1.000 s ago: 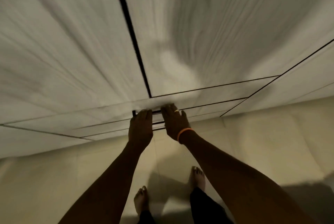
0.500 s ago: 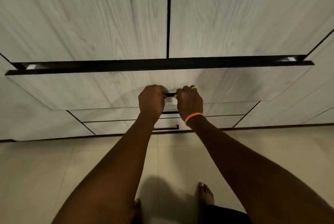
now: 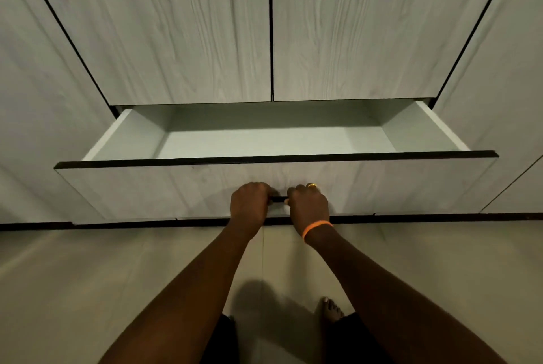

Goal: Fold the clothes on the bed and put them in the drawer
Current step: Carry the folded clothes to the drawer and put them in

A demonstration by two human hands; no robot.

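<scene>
Both my left hand (image 3: 249, 205) and right hand (image 3: 309, 207) curl tight around the dark handle (image 3: 278, 199) at the front edge of the pulled-out drawer (image 3: 129, 187), arms outstretched.

Bare forearms, no sleeves. Right hand (image 3: 308, 205): gold ring (image 3: 312, 185) on one finger, thin orange band (image 3: 316, 228) at wrist. Left hand (image 3: 249, 205) unadorned. Dark trousers (image 3: 352, 334); bare foot (image 3: 331, 309).

no readable text, no labels, no brands, no numbers, no signs anywhere in view
</scene>
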